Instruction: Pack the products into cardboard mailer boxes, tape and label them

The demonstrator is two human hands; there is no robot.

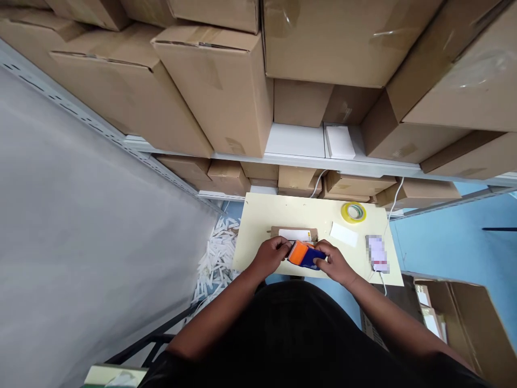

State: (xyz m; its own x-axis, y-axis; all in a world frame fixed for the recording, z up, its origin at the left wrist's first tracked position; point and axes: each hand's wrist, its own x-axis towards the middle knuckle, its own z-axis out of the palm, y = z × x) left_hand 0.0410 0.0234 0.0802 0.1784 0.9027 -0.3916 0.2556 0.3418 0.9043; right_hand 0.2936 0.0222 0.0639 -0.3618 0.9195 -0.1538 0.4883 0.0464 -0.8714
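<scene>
Both of my hands close on an orange and blue tape dispenser [305, 254] over the near edge of a small pale yellow table [258, 226]. My left hand [271, 255] grips its orange end, and my right hand [332, 262] grips its blue end. Just beyond the dispenser lies a small brown parcel [293, 234] with a white label on top.
A yellow tape roll [353, 212], a white slip [343, 234] and a phone on a white cable [377, 253] lie on the table's right part. Stacked cardboard boxes [218, 91] fill the shelves behind. White strips [216, 258] litter the floor at left. An open carton [452, 318] stands at right.
</scene>
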